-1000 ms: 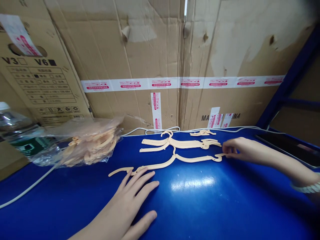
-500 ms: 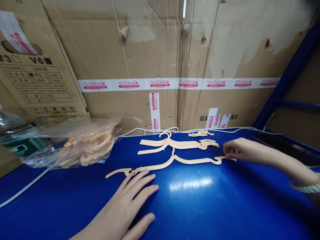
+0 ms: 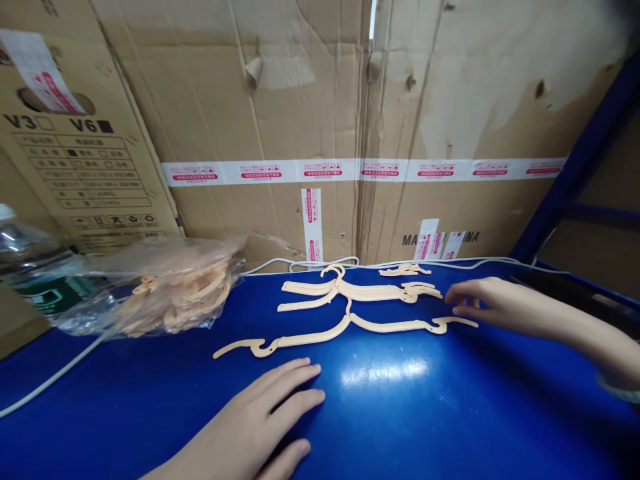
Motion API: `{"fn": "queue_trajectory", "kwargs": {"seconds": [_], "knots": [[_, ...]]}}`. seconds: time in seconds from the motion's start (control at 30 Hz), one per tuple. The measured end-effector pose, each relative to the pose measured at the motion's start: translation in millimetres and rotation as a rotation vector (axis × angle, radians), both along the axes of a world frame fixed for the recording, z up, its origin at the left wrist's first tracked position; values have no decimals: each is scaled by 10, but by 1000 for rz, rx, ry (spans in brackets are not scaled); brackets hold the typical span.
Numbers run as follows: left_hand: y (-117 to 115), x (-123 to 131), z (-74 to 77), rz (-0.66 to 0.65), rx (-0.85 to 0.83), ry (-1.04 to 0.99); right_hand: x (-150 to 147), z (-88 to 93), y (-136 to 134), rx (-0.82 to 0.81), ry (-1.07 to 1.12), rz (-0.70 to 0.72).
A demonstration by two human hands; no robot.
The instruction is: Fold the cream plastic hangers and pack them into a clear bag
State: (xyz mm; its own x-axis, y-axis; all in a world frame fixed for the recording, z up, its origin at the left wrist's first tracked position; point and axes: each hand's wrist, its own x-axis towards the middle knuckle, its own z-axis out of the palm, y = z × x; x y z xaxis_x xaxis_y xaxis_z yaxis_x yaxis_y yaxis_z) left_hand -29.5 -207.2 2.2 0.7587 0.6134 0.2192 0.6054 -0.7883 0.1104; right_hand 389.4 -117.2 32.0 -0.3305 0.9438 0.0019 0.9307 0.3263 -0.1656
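Observation:
A cream plastic folding hanger (image 3: 315, 335) lies spread on the blue tabletop, its two arms apart and a slim curved piece at each outer end. My left hand (image 3: 265, 407) is open, palm down just in front of its left arm, apart from it. Behind it lie more cream hanger parts (image 3: 373, 290), overlapping, with hooks towards the back. My right hand (image 3: 473, 298) hovers by the right ends of these parts, fingers loosely bent with a gap between thumb and forefinger and nothing visible in them. Several small cream pieces (image 3: 404, 270) lie farther back.
On the left, a clear plastic bag (image 3: 200, 287) of cream hanger parts sits beside a bottle with a green label (image 3: 55, 293). Cardboard (image 3: 260, 220) walls the back. A white cable (image 3: 270, 267) runs along the rear edge. A dark flat object (image 3: 595, 297) lies at right.
My left hand has drawn back off the front hanger's left arm, uncovering its joint. My right hand has lifted away from the right end piece and shifted slightly back.

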Motion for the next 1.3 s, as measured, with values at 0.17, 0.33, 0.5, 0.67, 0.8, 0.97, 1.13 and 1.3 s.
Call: {"fn": "queue_trajectory", "kwargs": {"seconds": [0.17, 0.33, 0.5, 0.67, 0.8, 0.97, 1.13, 1.3], "knots": [[-5, 6, 25, -16, 26, 21, -42, 27, 50, 146, 24, 12], [13, 28, 63, -31, 64, 86, -97, 55, 192, 276, -9, -8], [-36, 155, 157, -45, 68, 82, -209, 131, 510, 298, -159, -65], [8, 357, 56, -133, 28, -8, -337, 168, 866, 231, -247, -15], [145, 398, -262, -239, 51, -224, -421, 124, 994, 209, -273, 67], [224, 358, -409, -277, 14, -311, -480, 5, 1029, 254, -293, 100], [197, 362, -367, -290, -7, -314, -544, -106, 1032, 359, -297, 147], [201, 360, -365, -287, -39, -326, -570, -125, 1017, 416, -251, 194]]}}
